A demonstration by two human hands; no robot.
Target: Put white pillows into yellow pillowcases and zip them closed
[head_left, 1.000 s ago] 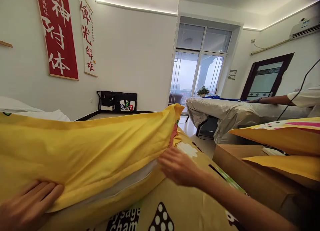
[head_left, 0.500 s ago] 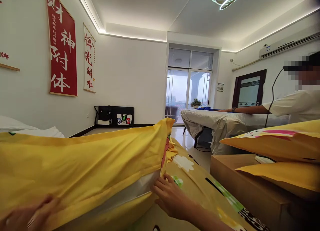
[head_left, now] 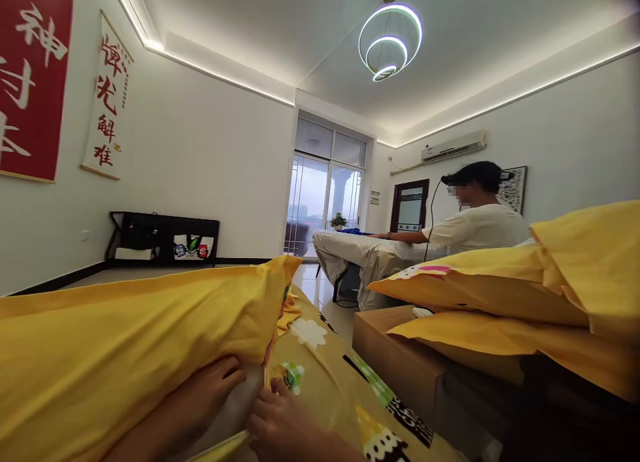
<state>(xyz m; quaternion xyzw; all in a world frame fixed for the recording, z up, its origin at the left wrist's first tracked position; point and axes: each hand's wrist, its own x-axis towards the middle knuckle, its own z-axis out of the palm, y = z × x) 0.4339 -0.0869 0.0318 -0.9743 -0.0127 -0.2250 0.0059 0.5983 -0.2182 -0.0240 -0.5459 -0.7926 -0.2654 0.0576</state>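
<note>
A yellow pillowcase [head_left: 165, 329] lies across the lower left with its open side facing me. Part of a white pillow [head_left: 240, 399] shows in the opening. My left hand [head_left: 213, 389] is at that opening, under the case's upper edge and against the pillow, with its fingers reaching toward the right corner and slightly apart. My right hand [head_left: 283, 415] is closed on the pillowcase's edge at the right end of the opening. Beneath lies a patterned yellow-brown sheet [head_left: 320, 375] with cloud and lettering prints.
To the right, filled yellow pillowcases [head_left: 480, 282] are stacked on a brown box [head_left: 395, 349]. Beyond it a person [head_left: 480, 215] in a white shirt is at a plastic-covered table [head_left: 345, 245]. A black low rack [head_left: 165, 239] stands by the far wall.
My left hand has moved right, from the outside of the pillowcase to its opening. My right hand stays at the case's edge. The view has turned right and tilted up.
</note>
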